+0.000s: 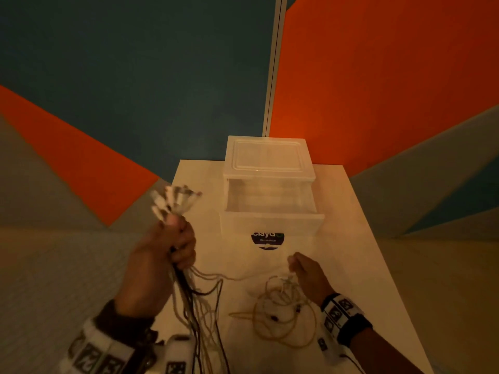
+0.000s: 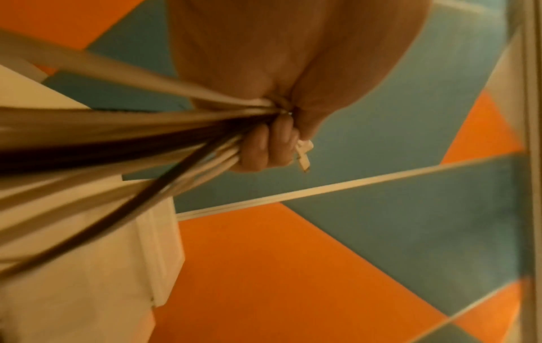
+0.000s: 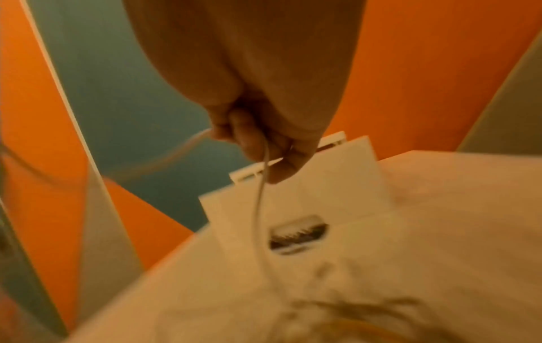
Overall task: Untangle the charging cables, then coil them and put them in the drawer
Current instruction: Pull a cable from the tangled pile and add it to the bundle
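Bundle of charging cables (image 1: 186, 295) gripped in left hand (image 1: 159, 255), fist wrapped round the strands, raised over the table's left side; white plug ends (image 1: 172, 201) fan out above the fist, loose lengths hang below. Black and white strands both present. One thin white cable (image 3: 259, 204) pinched in right hand (image 1: 310, 273), low over the table, running across to the bundle. Loose tangle of cables (image 1: 283, 314) lies on white table (image 1: 364, 252) just beside the right wrist. Hands apart. Translucent drawer (image 1: 270, 209) pulled open, behind both hands, dark label on front. Orange and teal wall panels (image 1: 378, 76) behind.
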### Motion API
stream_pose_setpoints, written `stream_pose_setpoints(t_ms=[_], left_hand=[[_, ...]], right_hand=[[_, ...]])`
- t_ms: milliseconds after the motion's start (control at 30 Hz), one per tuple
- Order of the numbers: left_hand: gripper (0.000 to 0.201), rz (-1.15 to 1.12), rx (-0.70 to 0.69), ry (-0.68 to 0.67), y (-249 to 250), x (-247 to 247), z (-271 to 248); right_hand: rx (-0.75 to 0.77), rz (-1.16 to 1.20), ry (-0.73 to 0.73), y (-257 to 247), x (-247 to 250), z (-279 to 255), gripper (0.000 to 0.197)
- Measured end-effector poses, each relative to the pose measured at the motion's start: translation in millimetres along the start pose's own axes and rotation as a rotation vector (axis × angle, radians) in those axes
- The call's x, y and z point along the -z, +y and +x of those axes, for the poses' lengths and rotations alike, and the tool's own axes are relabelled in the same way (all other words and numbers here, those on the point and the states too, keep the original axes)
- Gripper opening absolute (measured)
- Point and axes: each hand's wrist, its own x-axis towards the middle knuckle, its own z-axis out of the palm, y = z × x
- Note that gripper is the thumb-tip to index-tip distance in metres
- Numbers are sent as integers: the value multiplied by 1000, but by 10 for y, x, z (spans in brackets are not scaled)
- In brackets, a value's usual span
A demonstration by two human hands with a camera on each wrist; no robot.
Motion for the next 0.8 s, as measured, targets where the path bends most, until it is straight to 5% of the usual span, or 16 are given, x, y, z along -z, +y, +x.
stream_pose_setpoints(t_ms=[133, 300, 400, 533, 600, 800], left_hand=[[24, 277, 146, 80, -450, -210, 74], [46, 347, 175, 65, -659, -478, 168], [38, 277, 108, 98, -613, -553, 224], [14, 145, 10, 176, -335, -428, 302], [21, 85, -42, 164, -134, -269, 330], [26, 58, -34, 130, 50, 9, 221]], right_hand=[[183, 145, 175, -749, -39, -55, 27], [484, -42, 86, -1284, -126, -331, 18], [521, -121, 32, -1245, -216, -462, 24], [369, -75, -103, -781, -218, -498, 26], [229, -113, -147, -439, -161, -469, 26], [-149, 6, -49, 362, 105, -432, 85]])
